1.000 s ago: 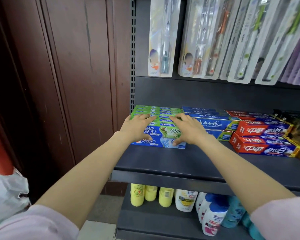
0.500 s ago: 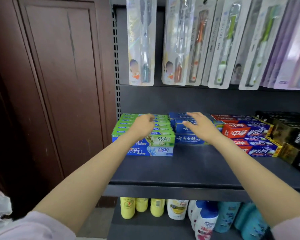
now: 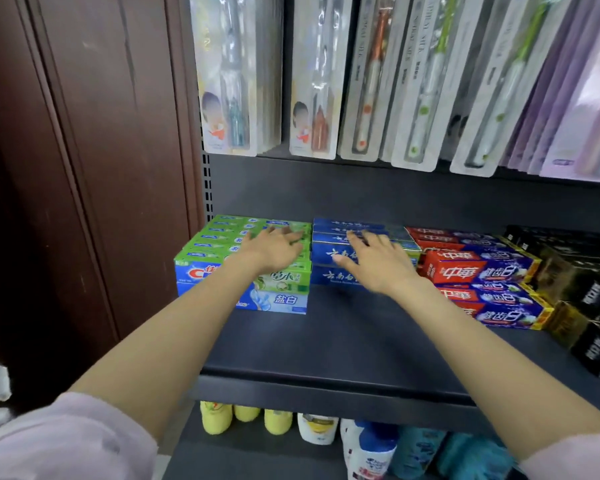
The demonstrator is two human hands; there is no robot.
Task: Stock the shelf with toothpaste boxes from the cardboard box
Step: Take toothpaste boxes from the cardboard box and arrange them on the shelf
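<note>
The flat metal shelf (image 3: pixel 343 344) is dark charcoal grey. At its left end, the stacked green-topped cardboard toothpaste boxes (image 3: pixel 222 245) show blue and white fronts with a red logo. Beside them, the deep blue toothpaste boxes (image 3: pixel 329 259) carry white script. Next come the red and purple toothpaste boxes (image 3: pixel 478 270) with white characters and yellow edges, then the black cartons (image 3: pixel 589 292) with gold trim. The tall wooden panel (image 3: pixel 94 161) is dark reddish brown. Below stand yellow plastic bottles (image 3: pixel 246 415). The sleeves (image 3: pixel 66 441) are pale pink.
</note>
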